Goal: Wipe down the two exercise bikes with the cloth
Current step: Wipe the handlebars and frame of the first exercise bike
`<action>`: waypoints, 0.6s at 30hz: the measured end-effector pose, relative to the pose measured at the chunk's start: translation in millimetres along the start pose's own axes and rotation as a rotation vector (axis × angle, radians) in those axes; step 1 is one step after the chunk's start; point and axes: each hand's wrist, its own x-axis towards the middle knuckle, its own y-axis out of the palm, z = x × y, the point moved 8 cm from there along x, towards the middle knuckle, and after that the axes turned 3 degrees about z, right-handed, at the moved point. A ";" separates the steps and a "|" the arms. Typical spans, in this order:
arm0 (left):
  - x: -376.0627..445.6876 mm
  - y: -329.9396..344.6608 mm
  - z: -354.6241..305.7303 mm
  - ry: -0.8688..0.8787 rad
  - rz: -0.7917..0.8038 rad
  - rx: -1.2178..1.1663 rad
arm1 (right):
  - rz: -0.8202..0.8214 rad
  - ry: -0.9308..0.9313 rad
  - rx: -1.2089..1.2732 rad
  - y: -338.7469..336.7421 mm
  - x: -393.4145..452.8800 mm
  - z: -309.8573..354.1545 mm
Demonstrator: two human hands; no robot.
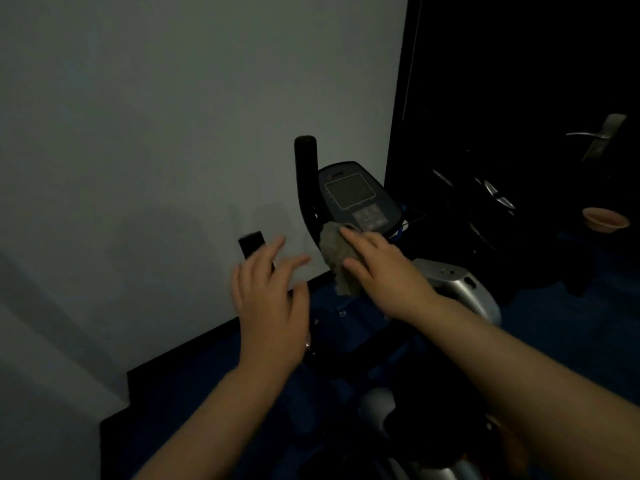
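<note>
Grey, nubbly cloth sits bunched under our right hand, pressed against the lower edge of the dark blue oval console of the nearer exercise bike, just where the black curved handlebar runs past it. We hold the cloth this way, fingers laid fairly straight over the top with the thumb tucked along its lower side, so that the palm can push the fabric flat against the plastic and sweep it; part of the cloth hangs loose below the hand, rumpled and limp, and looks soft and dry, though the dim light hides any dirt on it. Our left hand holds nothing: its fingers are spread and relaxed, blurred in the air near the bike's other black handlebar end, and we judge that it is reaching to steady the frame or simply balancing us, though we cannot tell which. The console shows a pale grey square screen with a small button panel beneath it, and the silver-grey plastic housing of the bike curves away under our right forearm. Beyond, against the black door with its metal lever handle, a second bike is barely visible, and a pinkish bowl stands near it. We judge the wiping to be at an early stage, with the second bike not yet reached.
</note>
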 end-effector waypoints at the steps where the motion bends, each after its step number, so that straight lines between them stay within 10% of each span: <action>1: 16.4 -4.2 -2.7 0.026 -0.038 0.030 | 0.009 0.008 0.029 -2.4 7.5 -3.5; 6: 80.5 0.2 -9.5 0.035 -0.131 0.232 | -0.238 0.036 0.239 -1.9 30.5 24.2; 18: 74.7 16.7 0.3 0.049 -0.201 0.704 | -0.153 -0.108 0.272 -11.3 61.1 30.7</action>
